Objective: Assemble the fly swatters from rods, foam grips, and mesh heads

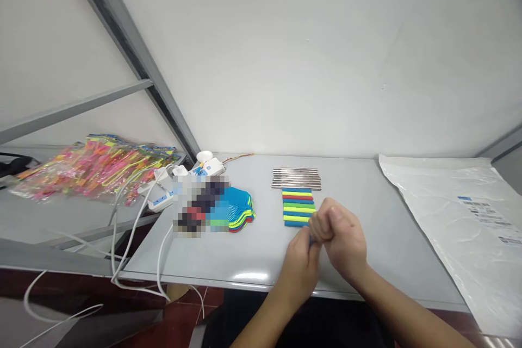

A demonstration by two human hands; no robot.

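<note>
Grasping a blue piece (312, 240) in left hand (299, 261), mostly hidden by the fingers, between the two hands. Clenching right hand (341, 239) into a fist just above left, meeting it; cannot tell what is enclosed. Noted just beyond the hands, slightly left: coloured tubes (299, 210) laid side by side in blue, yellow, red and green. Observed directly behind these: metal rods (296, 179). Recorded farther left of the hands: stacked coloured pieces (233, 205), blue uppermost. Logged well right: white plastic sheet (428, 217).
</note>
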